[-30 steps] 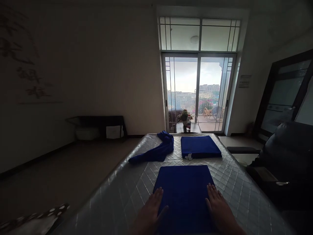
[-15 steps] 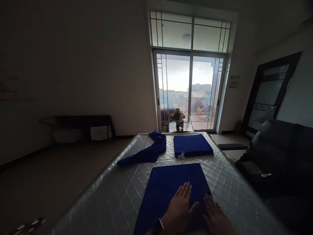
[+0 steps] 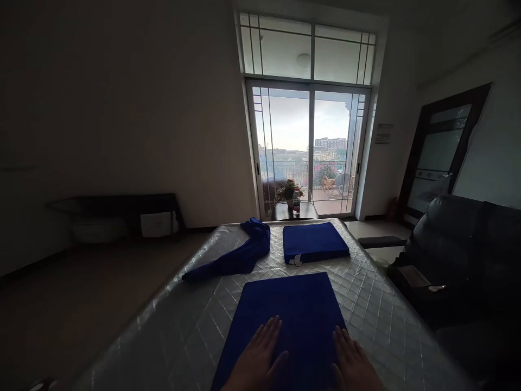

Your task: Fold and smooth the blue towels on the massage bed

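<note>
Right in front of me a folded blue cloth (image 3: 293,298) lies flat on a silvery quilted mattress (image 3: 378,320). My left hand (image 3: 260,350) rests palm down on its left part, fingers stretched out. On the cloth's right edge lies my right hand (image 3: 352,355), flat as well, with its thumb apart. Farther off sits a neatly folded blue stack of cloth (image 3: 315,241) with a white tag at its near edge. To its left is a crumpled blue cloth (image 3: 240,252), trailing toward the mattress's left side.
Beyond the mattress a small dark table (image 3: 295,212) holds a bottle (image 3: 296,202) and a potted plant (image 3: 290,190), before a sliding glass door (image 3: 311,152). A black leather chair (image 3: 459,250) stands at right. A white box (image 3: 158,224) is by the left wall.
My left hand has slid left and toward me across the folded cloth, away from my right hand. The right hand stays near the cloth's right edge. The view has shifted slightly.
</note>
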Motion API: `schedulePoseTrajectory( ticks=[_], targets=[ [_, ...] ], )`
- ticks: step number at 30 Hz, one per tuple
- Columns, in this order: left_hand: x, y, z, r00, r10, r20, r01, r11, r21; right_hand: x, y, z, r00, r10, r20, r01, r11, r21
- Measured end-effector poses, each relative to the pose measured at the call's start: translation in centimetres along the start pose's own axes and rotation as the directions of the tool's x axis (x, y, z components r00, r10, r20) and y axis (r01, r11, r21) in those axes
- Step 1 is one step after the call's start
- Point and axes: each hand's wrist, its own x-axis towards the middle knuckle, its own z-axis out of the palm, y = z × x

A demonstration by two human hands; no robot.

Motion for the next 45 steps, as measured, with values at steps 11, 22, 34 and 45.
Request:
schedulePoseTrajectory(
  ticks=[11,22,34,45],
  targets=[
    [-6.1,-4.8,1.0,0.992,-0.078,-0.096,0.08,0.997,0.022,0.0,0.3,-0.2,1.0,-0.005,0.005,0.005,1.0,-0.03],
    [-6.1,-4.4,0.4,0.996,-0.071,-0.046,0.07,0.997,-0.019,1.0,-1.6,-3.8,0.994,0.034,0.106,-0.019,0.991,-0.133],
    [-3.8,0.8,-2.8,0.991,-0.132,-0.008,0.132,0.989,0.062,3.2,-3.1,-2.5,0.995,0.096,0.01,-0.094,0.989,-0.111],
    [6.6,12.1,-0.1,0.975,0.222,-0.015,-0.221,0.964,-0.147,3.2,-2.0,-2.3,1.0,-0.023,0.015,0.025,0.986,-0.166]
  ],
)
